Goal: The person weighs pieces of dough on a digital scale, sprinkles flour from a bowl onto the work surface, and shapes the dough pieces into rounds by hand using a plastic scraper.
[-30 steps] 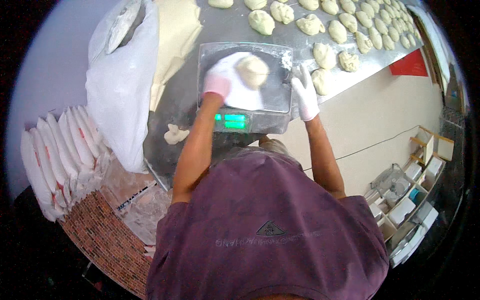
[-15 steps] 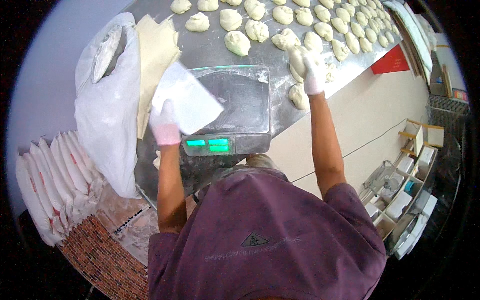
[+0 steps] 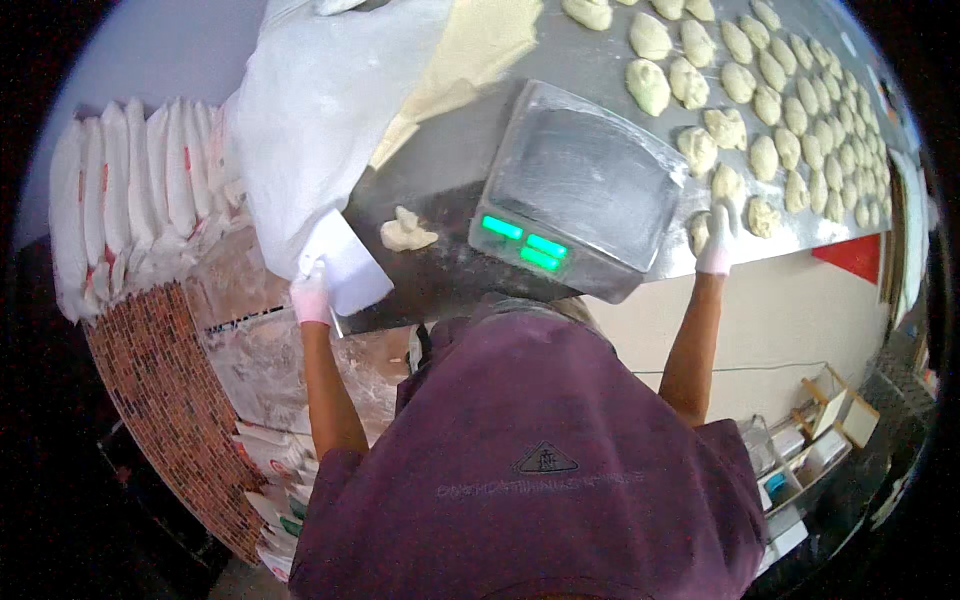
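Observation:
In the head view, my left hand, in a pink-and-white glove, grips a flat white scraper board at the table's near left, beside a loose dough scrap. My gloved right hand is among the dough pieces just right of the scale, fingers extended and slightly apart at a piece; their exact contact is unclear. Between my hands stands a metal electronic scale with green lit displays and a floury, unloaded pan.
Many dough pieces lie in rows across the steel table. A large white sack and beige cloth occupy its left end. Stacked white sacks stand far left. A red object and boxes in shelving are at the right.
The dough on the scale was lifted by my right hand and carried right to the other pieces. My left hand took the scraper left off the scale. The view has shifted.

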`<state>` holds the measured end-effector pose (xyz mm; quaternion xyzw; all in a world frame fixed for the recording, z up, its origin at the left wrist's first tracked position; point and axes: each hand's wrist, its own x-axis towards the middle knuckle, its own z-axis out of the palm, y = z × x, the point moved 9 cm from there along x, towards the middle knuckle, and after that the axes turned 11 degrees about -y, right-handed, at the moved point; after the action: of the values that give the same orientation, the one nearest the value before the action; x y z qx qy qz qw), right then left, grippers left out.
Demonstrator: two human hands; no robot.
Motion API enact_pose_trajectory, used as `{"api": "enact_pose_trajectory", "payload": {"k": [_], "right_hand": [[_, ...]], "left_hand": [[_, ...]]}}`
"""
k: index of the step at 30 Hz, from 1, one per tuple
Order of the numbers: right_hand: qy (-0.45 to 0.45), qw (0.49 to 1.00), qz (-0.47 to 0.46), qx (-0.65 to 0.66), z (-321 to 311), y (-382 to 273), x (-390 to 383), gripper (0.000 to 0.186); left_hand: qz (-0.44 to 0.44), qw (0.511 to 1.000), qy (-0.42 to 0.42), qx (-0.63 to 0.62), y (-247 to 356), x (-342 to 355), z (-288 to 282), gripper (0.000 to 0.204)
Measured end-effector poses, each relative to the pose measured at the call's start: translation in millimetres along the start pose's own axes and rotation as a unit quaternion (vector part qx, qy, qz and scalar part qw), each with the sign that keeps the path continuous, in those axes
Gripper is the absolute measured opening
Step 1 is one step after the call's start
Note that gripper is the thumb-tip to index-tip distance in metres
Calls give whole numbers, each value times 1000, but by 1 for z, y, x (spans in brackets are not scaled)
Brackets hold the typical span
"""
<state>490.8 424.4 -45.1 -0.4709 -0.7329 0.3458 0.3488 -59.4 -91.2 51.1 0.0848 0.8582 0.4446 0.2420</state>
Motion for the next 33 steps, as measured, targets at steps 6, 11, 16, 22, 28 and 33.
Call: {"api": "enact_pose_trajectory", "payload": {"k": [6, 11, 16, 22, 28, 33], "right_hand": [[-159, 950, 67, 262, 83, -157, -54, 31], [-584, 791, 11, 181, 227, -268, -125, 53], [-620, 782, 52, 36, 337, -272, -164, 65], [-416, 904, 75, 67, 355, -163, -68, 44], [-344, 926, -155, 14, 312, -266, 92, 56], [-243, 948, -8, 207, 206, -234, 111, 52]], "left_hand": [[-30, 969, -66, 238, -135, 0, 32, 34], [-31, 989, -29, 142, -68, -7, 91, 32], [-4, 995, -67, 69, -10, -37, 133, 34], [180, 983, -34, 9, 77, -15, 174, 32], [122, 991, 58, -8, 112, 13, 139, 35], [223, 892, -153, 363, 82, -48, 222, 25]]}}
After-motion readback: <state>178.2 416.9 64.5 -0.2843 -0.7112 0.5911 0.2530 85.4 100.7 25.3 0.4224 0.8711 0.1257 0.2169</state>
